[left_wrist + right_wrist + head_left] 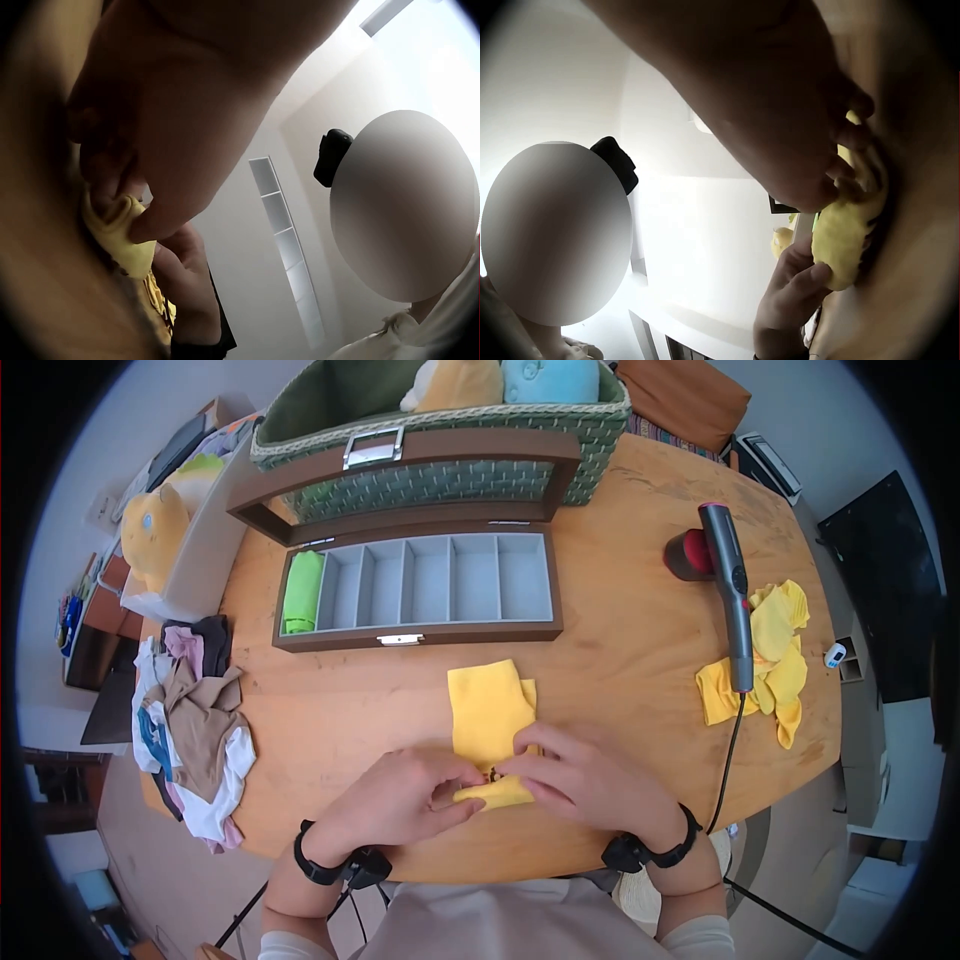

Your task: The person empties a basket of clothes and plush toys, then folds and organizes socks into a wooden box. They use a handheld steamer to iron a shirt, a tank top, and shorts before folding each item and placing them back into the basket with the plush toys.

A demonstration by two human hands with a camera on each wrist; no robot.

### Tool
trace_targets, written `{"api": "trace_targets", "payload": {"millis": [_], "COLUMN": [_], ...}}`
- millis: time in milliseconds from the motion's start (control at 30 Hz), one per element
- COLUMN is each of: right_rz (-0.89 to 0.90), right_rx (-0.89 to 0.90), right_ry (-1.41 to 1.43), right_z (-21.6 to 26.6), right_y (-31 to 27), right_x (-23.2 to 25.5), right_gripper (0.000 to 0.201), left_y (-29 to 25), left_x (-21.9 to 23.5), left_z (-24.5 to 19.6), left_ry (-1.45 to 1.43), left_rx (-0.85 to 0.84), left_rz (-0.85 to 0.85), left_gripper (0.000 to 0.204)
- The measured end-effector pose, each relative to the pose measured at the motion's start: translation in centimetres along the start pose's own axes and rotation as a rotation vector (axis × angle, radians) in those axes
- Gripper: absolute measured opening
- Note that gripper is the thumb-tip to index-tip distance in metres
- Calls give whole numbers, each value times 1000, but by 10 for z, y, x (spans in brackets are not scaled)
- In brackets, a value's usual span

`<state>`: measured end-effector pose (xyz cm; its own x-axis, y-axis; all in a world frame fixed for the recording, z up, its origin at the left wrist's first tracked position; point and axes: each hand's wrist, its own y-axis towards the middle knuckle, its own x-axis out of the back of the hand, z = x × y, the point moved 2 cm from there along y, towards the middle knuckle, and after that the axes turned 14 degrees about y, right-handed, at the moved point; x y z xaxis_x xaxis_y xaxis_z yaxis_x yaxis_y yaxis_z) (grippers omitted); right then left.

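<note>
Cloth (491, 712) on the table (620, 630), gripped at its near end.
My left hand (409, 797) and right hand (600, 778) both pinch its rolled edge, below the box (418, 638).

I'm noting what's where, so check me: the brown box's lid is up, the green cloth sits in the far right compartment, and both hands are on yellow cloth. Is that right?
Not quite: the head view shows the green cloth in the far left compartment. The lid is up, and the left hand and right hand are on yellow cloth.
</note>
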<state>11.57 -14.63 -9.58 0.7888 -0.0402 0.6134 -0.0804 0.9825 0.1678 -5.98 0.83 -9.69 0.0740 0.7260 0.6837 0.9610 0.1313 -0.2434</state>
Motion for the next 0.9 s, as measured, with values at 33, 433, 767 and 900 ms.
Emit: {"api": "trace_targets", "payload": {"millis": [33, 433, 767, 900], "right_rz": [7, 15, -92, -40], "right_rx": [-2, -297, -267, -83], "right_ry": [9, 200, 301, 139], "right_z": [3, -2, -9, -7], "right_y": [0, 3, 4, 3], "right_x": [1, -6, -7, -4], "right_gripper": [31, 42, 29, 36], "left_y": [0, 1, 6, 5], "left_x": [2, 10, 2, 3], "left_z": [1, 7, 4, 6], "left_ry": [-7, -100, 54, 93], "left_rx": [9, 7, 14, 16], "left_rz": [3, -197, -170, -202], "left_gripper": [19, 26, 31, 27]}}
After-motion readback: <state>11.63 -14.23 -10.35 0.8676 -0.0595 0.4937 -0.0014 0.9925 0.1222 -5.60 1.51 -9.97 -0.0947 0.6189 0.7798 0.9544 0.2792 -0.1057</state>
